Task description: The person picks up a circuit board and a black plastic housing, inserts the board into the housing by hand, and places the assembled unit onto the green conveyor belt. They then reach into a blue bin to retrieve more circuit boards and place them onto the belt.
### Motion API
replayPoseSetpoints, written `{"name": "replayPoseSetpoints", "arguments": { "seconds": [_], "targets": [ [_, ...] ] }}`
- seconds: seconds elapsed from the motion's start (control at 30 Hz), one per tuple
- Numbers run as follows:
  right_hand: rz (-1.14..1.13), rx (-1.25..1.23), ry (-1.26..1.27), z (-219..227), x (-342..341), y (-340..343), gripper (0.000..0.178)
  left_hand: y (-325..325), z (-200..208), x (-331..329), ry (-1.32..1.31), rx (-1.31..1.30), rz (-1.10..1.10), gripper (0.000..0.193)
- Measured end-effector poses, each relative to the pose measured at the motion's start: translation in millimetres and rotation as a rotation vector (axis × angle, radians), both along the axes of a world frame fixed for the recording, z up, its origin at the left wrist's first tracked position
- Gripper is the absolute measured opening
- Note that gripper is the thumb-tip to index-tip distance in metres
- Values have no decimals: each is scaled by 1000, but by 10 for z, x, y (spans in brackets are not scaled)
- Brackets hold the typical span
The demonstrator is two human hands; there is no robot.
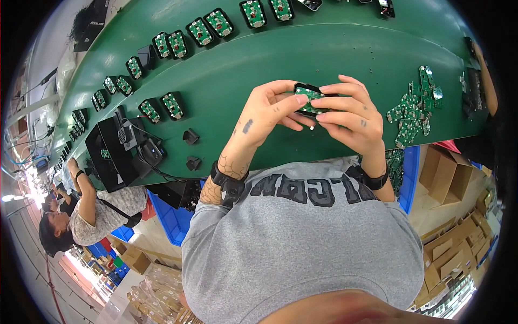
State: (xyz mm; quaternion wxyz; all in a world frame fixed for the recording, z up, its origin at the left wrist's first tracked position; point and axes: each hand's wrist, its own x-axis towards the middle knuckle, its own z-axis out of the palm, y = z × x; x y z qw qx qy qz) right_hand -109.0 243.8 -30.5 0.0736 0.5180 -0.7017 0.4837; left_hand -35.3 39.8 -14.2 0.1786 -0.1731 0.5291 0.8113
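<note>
Fingers of the left hand (264, 111) and right hand (356, 111) grip a black case (305, 85) over the green table (226, 67), partly hiding its green board (311, 93). Big dark letters (322, 198) cross the grey shirt (302, 237).

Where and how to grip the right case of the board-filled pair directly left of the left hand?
Probably by the short ends of its black rim, from above and the right: the case lies with its green board exposed upward, and the neighbouring case sits close on its left.
</note>
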Motion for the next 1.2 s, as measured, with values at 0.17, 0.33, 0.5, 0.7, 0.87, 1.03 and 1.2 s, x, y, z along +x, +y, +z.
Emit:
{"name": "replayPoseSetpoints", "arguments": {
  "seconds": [0.17,0.33,0.5,0.7,0.87,1.03,1.2],
  "targets": [
    [-85,-134,-301,-61,72,-22,14,171,52,45,137,-11,139,37],
    [-255,-177,-272,-29,82,-103,14,287,21,47,252,-209,229,39],
    [-386,-127,-71,31,43,-96,22,301,-6,37,252,-207,257,40],
    [-322,-156,-183,5,23,-76,13,326,-4,39,237,-199,246,40],
    [-272,-161,-468,2,60,-71,7,332,-42,13,312,-368,289,39],
    [-350,20,-338,35,37,-69,10,340,-80,22,397,-563,279,40],
    [-319,63,-356,39,27,-67,11,372,-71,9,420,-593,287,41]
  ]
}}
